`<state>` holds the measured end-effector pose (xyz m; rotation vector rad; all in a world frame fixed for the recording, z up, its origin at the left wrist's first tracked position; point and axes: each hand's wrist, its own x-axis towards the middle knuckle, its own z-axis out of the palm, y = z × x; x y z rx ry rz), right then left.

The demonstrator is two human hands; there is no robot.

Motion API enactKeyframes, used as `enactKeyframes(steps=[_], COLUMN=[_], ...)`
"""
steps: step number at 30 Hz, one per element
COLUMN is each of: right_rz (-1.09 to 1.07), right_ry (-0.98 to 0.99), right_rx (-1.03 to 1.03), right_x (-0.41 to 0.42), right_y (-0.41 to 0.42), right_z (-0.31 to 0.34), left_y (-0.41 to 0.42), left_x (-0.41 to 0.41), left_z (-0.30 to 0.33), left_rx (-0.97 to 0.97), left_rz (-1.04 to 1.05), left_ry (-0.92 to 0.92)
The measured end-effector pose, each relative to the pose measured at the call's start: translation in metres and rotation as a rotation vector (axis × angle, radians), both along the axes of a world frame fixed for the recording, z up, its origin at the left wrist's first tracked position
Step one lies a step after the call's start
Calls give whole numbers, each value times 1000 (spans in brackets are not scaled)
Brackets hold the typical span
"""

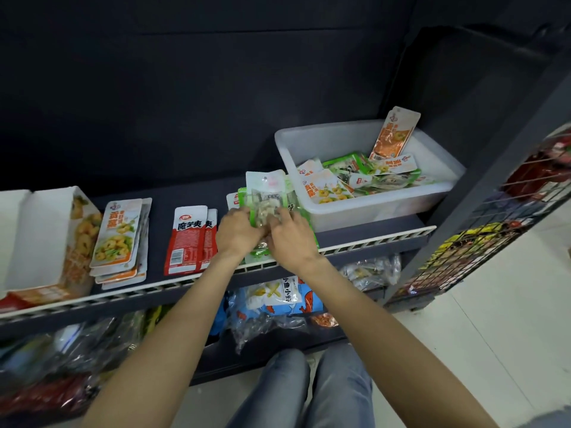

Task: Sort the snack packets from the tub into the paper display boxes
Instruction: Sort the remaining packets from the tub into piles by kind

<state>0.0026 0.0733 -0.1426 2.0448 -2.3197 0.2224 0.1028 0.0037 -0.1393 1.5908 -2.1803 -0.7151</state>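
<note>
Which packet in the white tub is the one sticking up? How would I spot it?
Find the white plastic tub at the shelf's right end. At its back corner, one orange-and-white packet stands leaning on the wall, poking above the rim. The other packets lie flat.

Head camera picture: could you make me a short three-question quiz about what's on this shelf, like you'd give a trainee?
1. True or false: the white tub still has packets in it.
2. What do the hands hold? A) a red packet B) a bunch of green packets C) a paper box
3. Fill in: the red packets lie between the orange packet stack and the ____.

Key:
1. True; orange, green and white packets lie in it, and one orange packet leans on its back wall.
2. B; the left hand and right hand both grip the green packets.
3. Hands.
</note>
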Motion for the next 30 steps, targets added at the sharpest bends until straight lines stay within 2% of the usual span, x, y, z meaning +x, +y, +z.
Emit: enactKeyframes(steps=[3,5,9,13,15,17,21,23,27,29,30], right_rz=[29,90,163,-90,-186,-234,-228,-220,-237,-231,-239], right_ry=[80,108,-57,-330,-330,-229,-142,-176,-318,-391,-473], right_rx=[-30,-119,-364,-469,-395,-201,300,451,494,503,491], right_x=[-5,-9,-31,-84,-111,-132,-147,-146,-140,-140,-141], right_y=[10,17,32,19,4,-15,-46,-57,-69,-70,-70], right_z=[3,8,38,74,84,88,81,75,66,62,61], left_y=[4,5,3,5,1,-10,-39,-48,-57,-58,-59], left_x=[-1,1,8,-6,-25,-48,-99,-118,-138,-140,-140], left_z=[4,5,11,33,47,56,62,64,69,70,68], left_rx=[-4,-13,-79,-309,-347,-350,-368,-345,-256,-218,-209], left_rz=[-48,-51,-72,-203,-332,-466,-629,-660,-664,-659,-659], left_ry=[-179,-173,-37,308,360,268,-144,-356,-543,-541,-484])
